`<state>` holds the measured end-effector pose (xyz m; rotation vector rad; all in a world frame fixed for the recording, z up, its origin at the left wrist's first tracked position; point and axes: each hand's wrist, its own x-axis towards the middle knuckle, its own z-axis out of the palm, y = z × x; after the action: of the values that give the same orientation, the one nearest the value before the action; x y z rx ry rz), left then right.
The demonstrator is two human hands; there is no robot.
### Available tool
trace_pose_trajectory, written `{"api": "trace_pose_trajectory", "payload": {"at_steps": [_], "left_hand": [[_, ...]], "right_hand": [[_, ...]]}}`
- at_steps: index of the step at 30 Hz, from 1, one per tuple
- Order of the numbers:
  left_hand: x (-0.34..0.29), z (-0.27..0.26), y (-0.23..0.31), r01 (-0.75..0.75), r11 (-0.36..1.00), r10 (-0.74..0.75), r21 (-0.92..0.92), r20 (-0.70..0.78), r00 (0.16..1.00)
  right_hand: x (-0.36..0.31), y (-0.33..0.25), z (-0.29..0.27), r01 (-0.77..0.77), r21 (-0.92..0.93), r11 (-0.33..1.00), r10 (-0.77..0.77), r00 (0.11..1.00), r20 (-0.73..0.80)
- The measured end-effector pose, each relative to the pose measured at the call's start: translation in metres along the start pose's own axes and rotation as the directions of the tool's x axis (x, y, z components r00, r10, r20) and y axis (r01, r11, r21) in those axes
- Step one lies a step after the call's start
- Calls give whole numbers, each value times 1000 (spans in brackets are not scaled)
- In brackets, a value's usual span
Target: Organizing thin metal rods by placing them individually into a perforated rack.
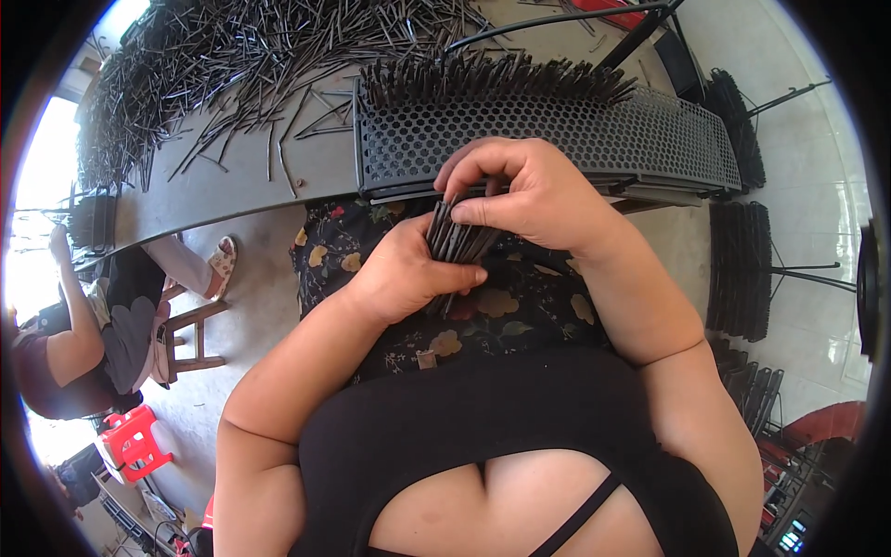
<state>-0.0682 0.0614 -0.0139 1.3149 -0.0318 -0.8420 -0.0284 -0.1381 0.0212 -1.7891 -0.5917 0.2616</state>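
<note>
My left hand is wrapped round a bundle of thin dark sticks, held upright over my lap. At the bundle's upper end, my right hand has its thumb and fingers pinched together on the stick tips. Exactly how many sticks it grips is hidden behind the fingers. Just beyond my hands lies a black perforated metal rack. Along the rack's far side runs a dense row of similar dark sticks, standing up.
A large heap of loose dark sticks covers the table at the far left. Another person sits at left near a wooden stool. A red plastic stool stands lower left. More stick-filled racks line the right wall.
</note>
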Motion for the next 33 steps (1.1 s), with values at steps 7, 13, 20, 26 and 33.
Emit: {"api": "trace_pose_trajectory", "payload": {"at_steps": [7, 13, 20, 26, 33], "left_hand": [[-2, 2, 1, 40, 999, -41, 25, 27, 999], [1, 2, 1, 63, 998, -63, -27, 2, 998], [2, 0, 0, 48, 998, -48, -28, 23, 999], [0, 0, 1, 25, 999, -25, -31, 7, 1000], [0, 3, 4, 38, 999, -42, 38, 93, 995]], "right_hand": [[11, 19, -48, 37, 426, 904, 190, 858, -478], [20, 30, -48, 109, -464, 879, -444, 540, -715], [24, 41, -54, -54, -831, 554, -626, 631, -458], [8, 0, -6, 11, -311, 950, -145, 900, -410], [4, 0, 6, -190, 388, 902, 252, 961, -115]]}}
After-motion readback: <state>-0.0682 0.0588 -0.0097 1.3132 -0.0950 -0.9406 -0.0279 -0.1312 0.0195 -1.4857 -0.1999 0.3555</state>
